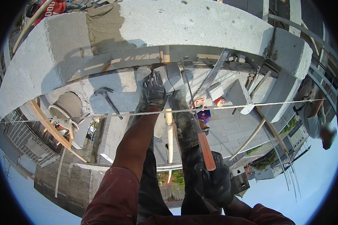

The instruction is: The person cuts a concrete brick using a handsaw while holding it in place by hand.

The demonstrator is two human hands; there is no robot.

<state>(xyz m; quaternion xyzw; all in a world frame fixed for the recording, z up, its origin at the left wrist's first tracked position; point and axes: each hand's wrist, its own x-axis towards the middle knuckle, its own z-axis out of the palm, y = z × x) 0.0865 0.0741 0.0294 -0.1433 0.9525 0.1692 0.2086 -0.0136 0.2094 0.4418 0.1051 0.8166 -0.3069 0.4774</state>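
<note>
Head view gives me a curved concrete beam (199, 22) along the far edge of the pale ledge (124, 92), largest of all. A bucket (65, 107) lies tipped near the ledge's left end. My gloved right hand (216, 180) is closed on the orange handle of a long-bladed tool (207, 152) (its blade looks very thin from up here). A toothed blade (213, 77) slants toward the far edge, and a hammer (108, 100) lies left of the legs. Near that far edge, my left hand (154, 89) touches a grey block (173, 77); I cannot tell whether it grips.
</note>
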